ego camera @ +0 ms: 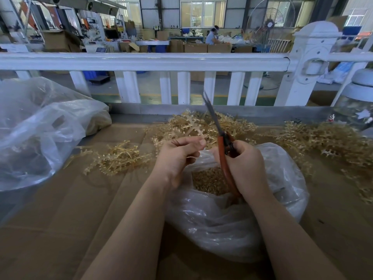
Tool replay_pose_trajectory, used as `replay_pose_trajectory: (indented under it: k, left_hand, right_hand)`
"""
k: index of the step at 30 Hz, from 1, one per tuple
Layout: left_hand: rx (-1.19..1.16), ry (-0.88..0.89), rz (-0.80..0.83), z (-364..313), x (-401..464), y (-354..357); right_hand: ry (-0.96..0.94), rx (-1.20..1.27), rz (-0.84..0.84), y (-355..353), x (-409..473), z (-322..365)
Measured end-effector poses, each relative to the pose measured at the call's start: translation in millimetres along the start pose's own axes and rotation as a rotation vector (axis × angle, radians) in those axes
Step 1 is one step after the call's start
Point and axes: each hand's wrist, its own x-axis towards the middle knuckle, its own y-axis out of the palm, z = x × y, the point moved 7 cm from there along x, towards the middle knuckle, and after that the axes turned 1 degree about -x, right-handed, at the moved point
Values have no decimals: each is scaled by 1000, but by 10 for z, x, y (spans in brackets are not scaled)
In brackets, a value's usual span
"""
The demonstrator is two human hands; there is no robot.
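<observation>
Nearest me, the clear bag point(222, 229) sits open on the cardboard-covered counter point(80, 209), right under my hands, I judge so that the snipped gold bits point(210, 182) drop straight in. My left hand point(177, 156) pinches one gold plastic sprig point(193, 126) between thumb and fingers, tip raised toward the blades. My right hand point(246, 164) is wrapped tight round the orange-handled scissors point(221, 146), which point up and away, blades only slightly parted at the tips. Uncut sprigs lie heaped within reach: one pile point(121, 158) to the left and more point(323, 142) toward the counter's far right corner. A big crumpled bag point(40, 128) fills the left edge, and a white railing point(141, 61) stands beyond.
</observation>
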Motion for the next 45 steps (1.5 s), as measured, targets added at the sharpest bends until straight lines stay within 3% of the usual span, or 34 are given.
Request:
replay_pose_trajectory:
  k: [4, 17, 24, 27, 30, 33, 35, 38, 40, 42, 45]
  left_hand:
    - [137, -8, 9, 39, 8, 45]
    - [104, 3, 50, 83, 27, 76]
    - [243, 70, 113, 23, 14, 64]
    - [357, 263, 34, -87, -39, 49]
    - [419, 596, -191, -287, -163, -37]
    - [536, 793, -444, -456, -286, -113]
    - [714, 871, -521, -524, -336, -88]
    - [883, 600, -379, -368, -173, -46]
    - [786, 416, -226, -227, -89, -41]
    - [569, 336, -108, -188, -55, -22]
    - [467, 338, -13, -208, -44, 43]
  right_hand:
    - [96, 273, 45, 27, 28, -1]
    - [135, 347, 119, 82, -3, 34]
    - [135, 327, 128, 85, -3, 37]
    - [135, 339, 102, 62, -7, 42]
    - [136, 338, 98, 51, -17, 45]
    - [124, 339, 112, 54, -18, 69]
    - [119, 326, 128, 66, -18, 81]
    - [112, 314, 137, 71, -27, 78]
    - [102, 316, 147, 71, -33, 82]
    - [101, 314, 150, 67, -31, 82]
    - [100, 311, 143, 62, -22, 73]
